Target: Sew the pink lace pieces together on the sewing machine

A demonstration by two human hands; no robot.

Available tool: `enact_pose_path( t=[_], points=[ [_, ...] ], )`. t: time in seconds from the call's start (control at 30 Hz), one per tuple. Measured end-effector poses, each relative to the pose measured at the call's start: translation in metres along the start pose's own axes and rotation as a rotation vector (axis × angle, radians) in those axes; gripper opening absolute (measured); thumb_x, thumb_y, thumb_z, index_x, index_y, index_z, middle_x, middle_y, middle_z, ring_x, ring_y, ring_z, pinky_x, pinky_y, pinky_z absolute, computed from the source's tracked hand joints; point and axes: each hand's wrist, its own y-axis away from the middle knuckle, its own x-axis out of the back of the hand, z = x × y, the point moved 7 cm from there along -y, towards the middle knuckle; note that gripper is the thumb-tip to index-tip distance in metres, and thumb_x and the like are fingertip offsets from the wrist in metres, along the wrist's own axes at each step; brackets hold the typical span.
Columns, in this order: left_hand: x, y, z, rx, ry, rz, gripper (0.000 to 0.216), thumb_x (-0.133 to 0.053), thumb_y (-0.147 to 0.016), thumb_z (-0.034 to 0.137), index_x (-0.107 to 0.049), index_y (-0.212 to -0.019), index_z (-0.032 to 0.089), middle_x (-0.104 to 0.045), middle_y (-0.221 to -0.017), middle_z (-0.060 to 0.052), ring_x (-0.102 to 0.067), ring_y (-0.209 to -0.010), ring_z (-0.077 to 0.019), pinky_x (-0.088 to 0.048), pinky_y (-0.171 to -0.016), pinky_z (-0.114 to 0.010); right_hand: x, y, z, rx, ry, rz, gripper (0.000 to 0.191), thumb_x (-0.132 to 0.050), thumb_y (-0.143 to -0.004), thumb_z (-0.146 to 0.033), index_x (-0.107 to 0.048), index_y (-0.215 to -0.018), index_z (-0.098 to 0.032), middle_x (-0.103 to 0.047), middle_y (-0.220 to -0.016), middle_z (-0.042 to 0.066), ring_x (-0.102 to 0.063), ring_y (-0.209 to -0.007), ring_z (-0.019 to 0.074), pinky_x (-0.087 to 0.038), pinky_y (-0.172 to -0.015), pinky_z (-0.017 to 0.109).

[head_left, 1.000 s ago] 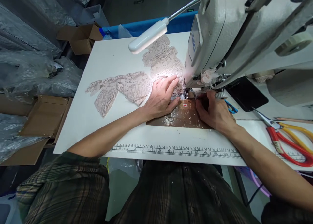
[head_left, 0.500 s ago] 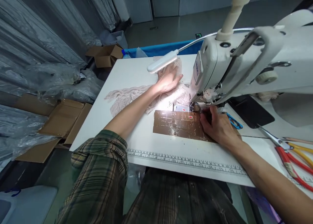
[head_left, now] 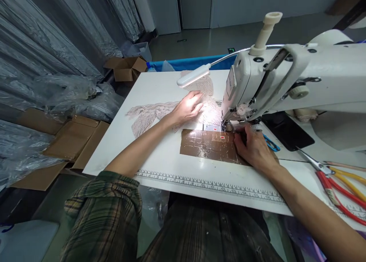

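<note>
A pale pink lace piece (head_left: 147,119) lies spread across the white table, its right part under the lamp light beside the needle area. My left hand (head_left: 187,108) rests on the lace, fingers stretched forward and thumb apart from them. The sewing machine's presser foot (head_left: 225,126) is just right of the lace. My right hand (head_left: 254,147) is by the foot, thumb and forefinger bent together; what they hold, if anything, is hidden. Its edge lies over a brown taped plate (head_left: 206,145) on the table in front of the foot.
The white sewing machine (head_left: 243,75) stands at right, with a lamp (head_left: 194,76) reaching over the lace. Right of my right hand are a blue thread snipper (head_left: 271,143), a black phone (head_left: 288,130) and red-handled scissors (head_left: 326,174). A printed ruler (head_left: 211,186) runs along the front edge.
My left hand has drawn back toward me and slightly left, uncovering the lace at the back. The right hand stays by the presser foot. The view has shifted a little.
</note>
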Motion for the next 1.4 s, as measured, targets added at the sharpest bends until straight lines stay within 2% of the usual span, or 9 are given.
enact_pose_path(
  t=[0.2, 0.33, 0.5, 0.63, 0.93, 1.03, 1.13, 1.23, 1.4],
  points=[
    [0.052, 0.071, -0.029, 0.183, 0.017, 0.174, 0.037, -0.056, -0.095, 0.030, -0.063, -0.128, 0.017, -0.062, -0.134, -0.012, -0.064, -0.117, -0.0240, -0.055, -0.098, -0.038, 0.000, 0.000, 0.000, 0.001, 0.011, -0.030, 0.019, -0.045, -0.091, -0.037, -0.053, -0.097, -0.021, -0.057, -0.092, 0.013, -0.060, -0.082, 0.0284, -0.053, -0.082, 0.047],
    [0.059, 0.097, -0.050, 0.303, 0.121, 0.299, 0.027, -0.063, -0.092, 0.031, -0.068, -0.115, 0.018, -0.068, -0.116, -0.008, -0.066, -0.090, -0.0166, -0.056, -0.084, -0.032, 0.002, -0.001, -0.003, 0.009, 0.037, -0.048, 0.026, -0.045, -0.090, -0.041, -0.054, -0.101, -0.020, -0.055, -0.096, 0.015, -0.059, -0.091, 0.0320, -0.053, -0.085, 0.047],
    [0.042, 0.096, -0.048, 0.299, 0.107, 0.158, 0.027, -0.075, -0.086, 0.041, -0.066, -0.100, 0.019, -0.064, -0.102, -0.004, -0.059, -0.084, -0.0164, -0.050, -0.076, -0.031, 0.004, -0.001, -0.001, -0.069, 0.081, -0.096, 0.040, -0.045, -0.087, -0.044, -0.061, -0.113, -0.017, -0.054, -0.093, 0.015, -0.058, -0.088, 0.0337, -0.053, -0.075, 0.046],
    [0.031, 0.098, -0.037, 0.268, 0.029, 0.032, 0.023, -0.062, -0.096, 0.033, -0.055, -0.079, 0.018, -0.058, -0.091, -0.003, -0.056, -0.082, -0.0167, -0.045, -0.075, -0.031, 0.004, -0.001, 0.002, -0.111, 0.088, -0.108, 0.062, -0.049, -0.084, -0.047, -0.062, -0.131, -0.010, -0.057, -0.096, 0.017, -0.058, -0.084, 0.0331, -0.054, -0.073, 0.046],
    [0.058, 0.097, -0.033, 0.261, 0.064, 0.232, 0.021, -0.052, -0.094, 0.015, -0.050, -0.073, 0.018, -0.062, -0.083, -0.002, -0.052, -0.067, -0.0111, -0.038, -0.060, -0.026, 0.004, 0.001, 0.001, -0.073, 0.092, -0.084, 0.062, -0.049, -0.087, -0.044, -0.062, -0.136, -0.009, -0.060, -0.084, 0.013, -0.060, -0.077, 0.0317, -0.052, -0.066, 0.042],
    [0.056, 0.096, -0.009, 0.200, 0.145, 0.226, 0.022, -0.048, -0.100, 0.023, -0.048, -0.079, 0.020, -0.057, -0.069, 0.002, -0.046, -0.054, -0.0091, -0.034, -0.049, -0.025, 0.003, 0.001, 0.002, -0.086, 0.085, -0.105, 0.061, -0.050, -0.087, -0.044, -0.063, -0.136, -0.009, -0.061, -0.081, 0.013, -0.059, -0.071, 0.0304, -0.052, -0.064, 0.042],
    [0.016, 0.101, 0.052, -0.075, 0.398, -0.108, 0.023, -0.042, -0.106, 0.031, -0.055, -0.091, 0.019, -0.061, -0.066, 0.001, -0.052, -0.049, -0.0094, -0.041, -0.043, -0.024, 0.001, 0.001, 0.001, -0.091, 0.094, -0.122, 0.058, -0.048, -0.089, -0.043, -0.064, -0.133, -0.010, -0.063, -0.080, 0.014, -0.060, -0.072, 0.0323, -0.052, -0.065, 0.044],
    [-0.013, 0.120, 0.115, -0.458, 0.607, -0.356, 0.018, -0.051, -0.103, 0.030, -0.062, -0.100, 0.016, -0.075, -0.100, -0.011, -0.073, -0.086, -0.0137, -0.063, -0.073, -0.025, 0.000, 0.000, -0.001, -0.084, 0.096, -0.124, 0.054, -0.047, -0.090, -0.042, -0.065, -0.131, -0.011, -0.064, -0.078, 0.015, -0.062, -0.077, 0.0351, -0.052, -0.066, 0.046],
    [0.004, 0.112, 0.093, -0.426, 0.461, -0.073, 0.020, -0.054, -0.103, 0.030, -0.067, -0.108, 0.016, -0.074, -0.117, -0.012, -0.070, -0.112, -0.0171, -0.064, -0.094, -0.034, 0.008, -0.002, -0.009, -0.020, 0.009, -0.025, 0.035, -0.051, -0.090, -0.041, -0.069, -0.111, -0.019, -0.069, -0.086, 0.013, -0.065, -0.079, 0.0302, -0.052, -0.066, 0.042]
  ],
)
